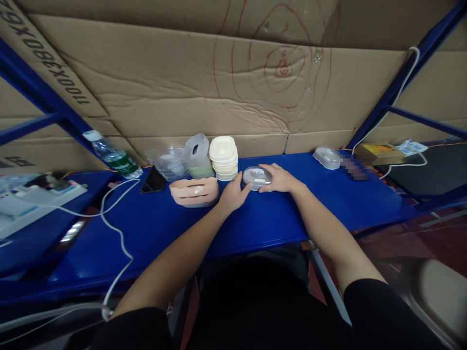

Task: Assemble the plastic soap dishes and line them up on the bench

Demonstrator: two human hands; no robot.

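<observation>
A rounded, translucent plastic container with a clear top lies on the blue table in front of me. My left hand grips its left side, with the thumb along the near edge. From the right, my right hand holds the opposite side, fingers over the far rim. Just left of it rises a stack of cream plastic bowls. Peach-coloured plastic pieces are nested beside my left forearm. Behind them stand translucent grey covers and a pile of clear lids.
A similar clear container sits at the back right, near an open cardboard box. At left are a water bottle, a dark phone and a white cable. Cardboard walls the back; blue posts frame both sides.
</observation>
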